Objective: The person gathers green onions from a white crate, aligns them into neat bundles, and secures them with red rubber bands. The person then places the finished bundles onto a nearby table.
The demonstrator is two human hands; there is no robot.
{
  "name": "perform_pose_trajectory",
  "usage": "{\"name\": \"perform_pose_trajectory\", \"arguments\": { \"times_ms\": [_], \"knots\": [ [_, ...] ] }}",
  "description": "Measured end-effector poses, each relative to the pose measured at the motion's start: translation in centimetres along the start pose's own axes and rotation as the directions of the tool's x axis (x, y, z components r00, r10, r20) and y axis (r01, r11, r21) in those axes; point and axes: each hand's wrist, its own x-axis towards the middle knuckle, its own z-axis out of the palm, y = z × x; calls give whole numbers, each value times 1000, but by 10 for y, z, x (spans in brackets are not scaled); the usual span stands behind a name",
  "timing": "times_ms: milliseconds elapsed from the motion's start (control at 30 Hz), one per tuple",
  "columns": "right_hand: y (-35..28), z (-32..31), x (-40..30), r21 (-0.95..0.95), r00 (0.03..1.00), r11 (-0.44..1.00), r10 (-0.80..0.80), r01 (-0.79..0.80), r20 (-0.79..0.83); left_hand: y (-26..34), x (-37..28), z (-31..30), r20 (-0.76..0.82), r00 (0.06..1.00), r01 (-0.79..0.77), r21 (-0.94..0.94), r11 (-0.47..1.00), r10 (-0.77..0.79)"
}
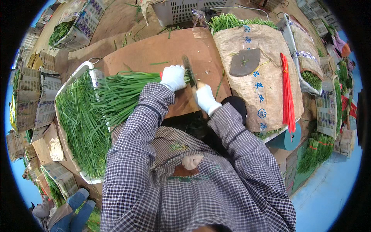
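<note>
A bunch of green garlic chives (127,88) lies across the wooden board (156,46), its leaves trailing left over a crate. My white-gloved left hand (174,77) grips it near the cut-end side, with a bit of red tie showing beside the glove. In my right hand (205,97), also gloved, is a knife with a broad dark blade (189,71). The blade stands at the stem ends, just right of my left fists's knuckles. Whether it touches the stems is hard to tell. One loose chive leaf (160,63) rests on the board.
To the left, a white crate (93,76) holds loose chives (81,124). On the right, sacking (261,95) covers another crate of chives, bearing a dark flat piece (245,62) and red ties (287,92). A teal roll (285,140) stands below. Another person's legs (74,211) appear lower left.
</note>
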Motion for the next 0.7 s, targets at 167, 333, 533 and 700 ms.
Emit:
{"name": "perform_pose_trajectory", "arguments": {
  "times_ms": [167, 333, 533, 700],
  "knots": [
    [11, 25, 12, 61, 991, 998, -6, 15, -132, -3, 9, -5, -5, 1000, -15, 0, 1000, 15],
    [7, 22, -3, 33, 995, 999, 25, -22, -95, -2, 3, 5, -29, 1000, 6, 18, 1000, -5],
    [2, 42, 16, 85, 964, 961, 266, -263, -21, 1, 13, 1, 28, 999, 19, 31, 999, -20],
    [1, 41, 13, -190, 999, 981, 47, -46, -2, -2, 1, -9, 21, 999, 44, -49, 998, -43]
  ]
}}
